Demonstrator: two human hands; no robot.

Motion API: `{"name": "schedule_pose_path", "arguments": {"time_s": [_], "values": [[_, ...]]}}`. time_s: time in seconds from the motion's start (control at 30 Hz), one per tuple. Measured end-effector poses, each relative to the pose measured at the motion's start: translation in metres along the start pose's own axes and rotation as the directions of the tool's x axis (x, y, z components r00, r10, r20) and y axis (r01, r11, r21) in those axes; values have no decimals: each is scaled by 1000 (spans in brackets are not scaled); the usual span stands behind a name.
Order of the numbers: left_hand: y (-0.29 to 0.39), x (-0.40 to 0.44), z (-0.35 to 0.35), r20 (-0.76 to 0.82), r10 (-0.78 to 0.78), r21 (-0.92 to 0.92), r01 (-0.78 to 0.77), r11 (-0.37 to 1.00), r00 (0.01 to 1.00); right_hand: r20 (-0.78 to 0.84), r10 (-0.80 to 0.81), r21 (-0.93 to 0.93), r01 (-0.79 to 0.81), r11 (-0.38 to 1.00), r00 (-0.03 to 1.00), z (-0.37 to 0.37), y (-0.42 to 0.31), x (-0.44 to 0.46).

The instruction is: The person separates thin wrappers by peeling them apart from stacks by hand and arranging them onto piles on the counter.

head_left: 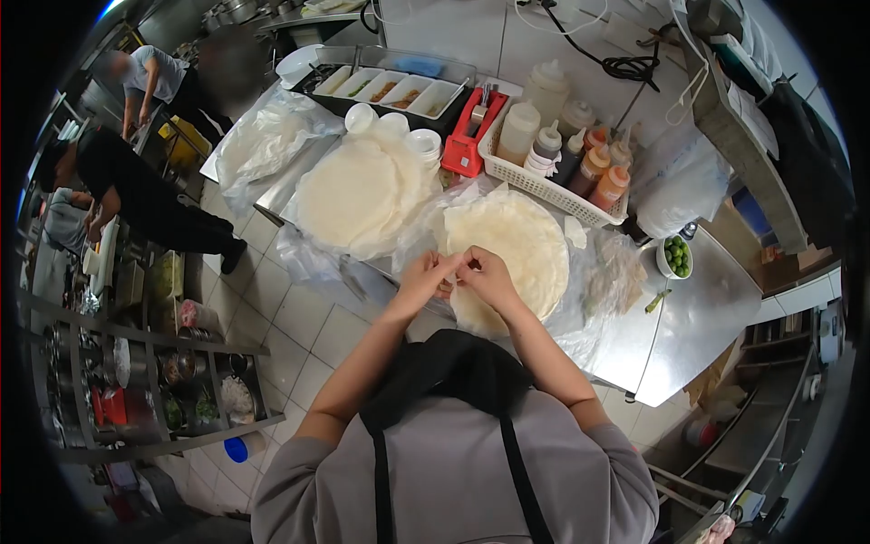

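Observation:
A stack of thin, pale round wrapper sheets point(521, 240) lies on plastic on the steel counter in front of me. My left hand point(426, 279) and my right hand point(488, 276) meet over its near-left edge. Fingers of both hands are closed in a pinch, fingertips close together, and what they hold is too small or hidden to make out. To the left, a second stack of round sheets point(349, 199) rests on more plastic. A small torn piece of sheet point(575, 232) sits right of the stack in front of me.
Behind the stacks stand a black topping tray point(331, 102), a red device point(465, 150) and a white basket point(553, 192) of sauce bottles. At right are a bowl of green limes point(675, 257) and crumpled plastic point(612, 276). Two people point(136, 186) point(161, 77) work at far left.

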State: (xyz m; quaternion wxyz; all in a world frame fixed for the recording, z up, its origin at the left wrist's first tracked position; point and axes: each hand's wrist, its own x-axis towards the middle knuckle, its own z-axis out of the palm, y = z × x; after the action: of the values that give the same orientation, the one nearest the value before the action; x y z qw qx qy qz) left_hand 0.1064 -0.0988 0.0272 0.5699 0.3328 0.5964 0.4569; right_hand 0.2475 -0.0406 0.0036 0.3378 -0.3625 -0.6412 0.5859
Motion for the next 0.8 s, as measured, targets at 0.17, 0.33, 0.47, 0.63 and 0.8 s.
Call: {"name": "schedule_pose_path", "arguments": {"time_s": [0.17, 0.33, 0.47, 0.63, 0.8], "values": [[-8, 19, -11, 103, 56, 120, -68, 990, 993, -51, 0, -119, -6, 993, 999, -5, 4, 1], [-22, 26, -9, 95, 290, -74, -284, 956, 952, -92, 9, -257, -32, 966, 996, -19, 8, -1], [-14, 22, 3, 146, 477, 291, -499, 816, 866, -77, 89, 59, -84, 995, 993, -17, -15, 1], [4, 21, 25, 66, 262, -155, -250, 956, 963, -132, -81, -34, 77, 996, 988, -40, 1, 17], [8, 21, 70, 149, 321, -643, -155, 750, 935, -382, -210, -237, 124, 964, 900, -81, -40, 1]]}}
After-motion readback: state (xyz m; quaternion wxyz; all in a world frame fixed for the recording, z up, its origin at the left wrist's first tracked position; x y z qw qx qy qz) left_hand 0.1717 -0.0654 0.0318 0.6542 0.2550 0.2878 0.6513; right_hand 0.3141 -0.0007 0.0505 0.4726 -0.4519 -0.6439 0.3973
